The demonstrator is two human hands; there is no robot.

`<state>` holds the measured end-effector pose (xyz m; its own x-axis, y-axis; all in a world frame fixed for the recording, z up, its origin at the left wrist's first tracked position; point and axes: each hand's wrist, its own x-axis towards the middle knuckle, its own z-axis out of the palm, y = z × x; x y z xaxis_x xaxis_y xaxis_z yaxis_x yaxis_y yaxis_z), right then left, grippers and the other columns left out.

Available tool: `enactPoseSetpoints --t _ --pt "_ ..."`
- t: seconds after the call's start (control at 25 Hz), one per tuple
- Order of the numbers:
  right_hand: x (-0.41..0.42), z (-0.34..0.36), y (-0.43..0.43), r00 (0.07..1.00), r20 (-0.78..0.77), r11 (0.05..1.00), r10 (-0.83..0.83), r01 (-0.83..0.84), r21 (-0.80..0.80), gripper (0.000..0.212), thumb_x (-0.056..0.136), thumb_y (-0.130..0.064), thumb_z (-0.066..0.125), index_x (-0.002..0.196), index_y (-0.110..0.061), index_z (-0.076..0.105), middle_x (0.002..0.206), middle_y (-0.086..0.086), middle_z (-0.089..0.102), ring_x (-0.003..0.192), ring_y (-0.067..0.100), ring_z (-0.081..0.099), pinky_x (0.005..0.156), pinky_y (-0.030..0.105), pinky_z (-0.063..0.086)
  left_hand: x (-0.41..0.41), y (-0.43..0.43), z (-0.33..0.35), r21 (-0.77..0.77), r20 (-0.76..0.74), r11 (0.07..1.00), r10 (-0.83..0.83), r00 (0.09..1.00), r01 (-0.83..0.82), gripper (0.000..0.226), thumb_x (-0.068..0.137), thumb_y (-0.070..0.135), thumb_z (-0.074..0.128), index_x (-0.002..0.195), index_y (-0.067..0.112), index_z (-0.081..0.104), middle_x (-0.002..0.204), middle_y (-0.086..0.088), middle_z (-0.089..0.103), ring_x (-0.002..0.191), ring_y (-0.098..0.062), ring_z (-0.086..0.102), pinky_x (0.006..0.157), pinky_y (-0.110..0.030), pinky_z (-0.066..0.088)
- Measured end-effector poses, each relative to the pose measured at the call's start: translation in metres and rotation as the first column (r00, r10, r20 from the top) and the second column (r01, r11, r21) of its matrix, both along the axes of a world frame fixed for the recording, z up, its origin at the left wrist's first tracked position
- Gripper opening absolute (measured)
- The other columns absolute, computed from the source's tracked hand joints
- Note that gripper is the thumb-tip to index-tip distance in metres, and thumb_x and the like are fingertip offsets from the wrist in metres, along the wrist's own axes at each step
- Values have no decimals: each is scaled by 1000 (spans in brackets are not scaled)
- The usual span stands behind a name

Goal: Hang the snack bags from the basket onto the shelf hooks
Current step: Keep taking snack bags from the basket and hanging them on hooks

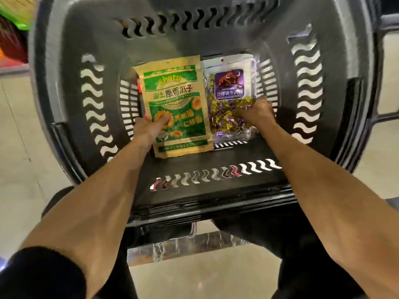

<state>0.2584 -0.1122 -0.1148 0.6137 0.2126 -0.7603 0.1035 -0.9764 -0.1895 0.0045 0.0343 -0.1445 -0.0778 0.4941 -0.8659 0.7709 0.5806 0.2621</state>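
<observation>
"While the seed bag (174, 104) is sitting left in the basket (64, 83), what is holding it?"

"The left grip (149, 128) is pinching its near left edge, thumb on the front."

"And the purple candy bag (230, 93)?"

"It is lying just right of it; the right grip (258, 114) is clutching its right side."
</observation>
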Motion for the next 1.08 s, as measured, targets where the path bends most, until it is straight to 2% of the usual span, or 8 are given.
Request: enactPoseSetpoints --t 0.12,0.24,0.4,0.56,0.68,0.8,0.96,1.08 --pt "6 16 3 992 -52 993 -114 116 31 61 74 -33 85 121 -7 56 117 3 61 96 13 56 80 22 42 -5 -4 -4 27 22 994 105 994 -105 106 33 77 80 115 13 64 106 -1 71 96 -22 68 88 -43 57" --pt "3 33 4 997 -58 991 -56 63 120 31 73 -22 86 93 -14 64 95 -1 70 77 6 64 71 18 51 11 -14 37 -52 86 994 105 991 -101 50 72 38 84 112 13 66 107 0 69 93 -17 63 86 -30 50" --pt "-9 66 1 990 98 987 100 -111 120 49 79 -30 77 118 -10 55 103 -1 62 92 15 60 83 29 51 24 -19 68 -164 222 986 70 973 -34 47 79 22 80 123 13 64 119 1 67 99 -11 59 90 -27 44" --pt "-20 123 -6 990 102 986 102 -115 123 51 82 -34 72 122 -14 49 105 1 65 96 21 63 90 38 53 26 -35 123 -84 271 976 218 938 -202 43 78 18 80 119 19 65 111 4 70 103 -14 65 102 -37 48" --pt "-28 178 -13 996 48 982 75 -82 171 53 82 -37 71 126 -16 49 109 0 65 98 19 62 93 41 53 19 -47 184 -1 313 951 295 903 -310 37 84 15 75 119 22 63 112 5 69 106 -14 64 102 -37 48" --pt "-36 249 -14 998 -59 949 -35 52 310 44 86 -20 71 123 -7 50 109 4 65 98 21 62 94 40 52 9 -57 261 56 365 932 314 876 -358 30 88 13 70 116 22 64 107 5 69 94 -10 67 90 -33 54" --pt "-42 357 -20 975 -210 856 -72 168 488 42 89 2 66 128 2 50 101 1 60 87 7 60 79 19 52 -12 -80 372 106 486 889 344 803 -445 30 91 15 67 120 10 65 106 -3 73 87 -14 72 77 -34 60" --pt "-38 435 -30 949 -298 789 -106 262 555 29 88 0 68 115 -10 63 84 -3 69 66 0 66 71 30 60 -34 -106 457 156 542 831 380 750 -534 31 93 22 65 122 11 63 110 -7 73 95 -22 72 76 -38 60"
